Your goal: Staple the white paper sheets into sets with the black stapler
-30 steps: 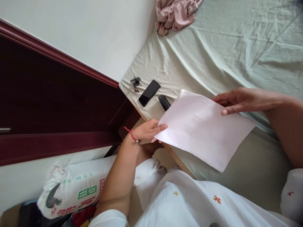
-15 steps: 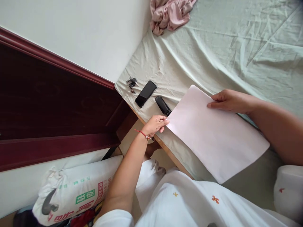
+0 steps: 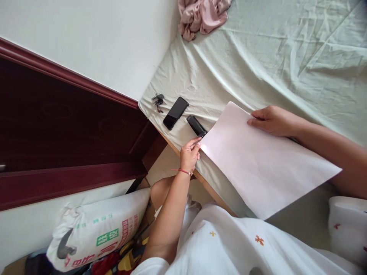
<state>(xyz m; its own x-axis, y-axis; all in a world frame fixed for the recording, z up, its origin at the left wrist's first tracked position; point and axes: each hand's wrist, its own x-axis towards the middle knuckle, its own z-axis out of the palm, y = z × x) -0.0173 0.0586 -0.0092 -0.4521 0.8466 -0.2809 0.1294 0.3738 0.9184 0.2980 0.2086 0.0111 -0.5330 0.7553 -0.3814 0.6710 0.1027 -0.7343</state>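
Note:
A large blank white sheet of paper [image 3: 266, 160] slants over the bed's near edge, its lower right corner lifted. My right hand [image 3: 266, 120] grips its far edge, thumb on top and the other fingers underneath. At the left corner my left hand [image 3: 190, 154] is closed in a pinch on the paper, the index finger stretched along the corner. Just beyond those fingertips lies a black object that looks like a stapler [image 3: 195, 125], its near end close to or touching my index finger; I cannot tell which.
A black phone [image 3: 176, 113] and a bunch of keys [image 3: 158, 100] lie farther left on the pale green bed sheet [image 3: 266, 68]. Pink crumpled cloth [image 3: 203, 17] is at the back. Left stand a dark red wooden panel [image 3: 63, 114] and a printed white sack [image 3: 100, 225].
My left hand has turned more upright, its index finger now pointing toward the black object. The paper has shifted slightly, and its lower right corner reaches farther right. My right hand keeps its grip.

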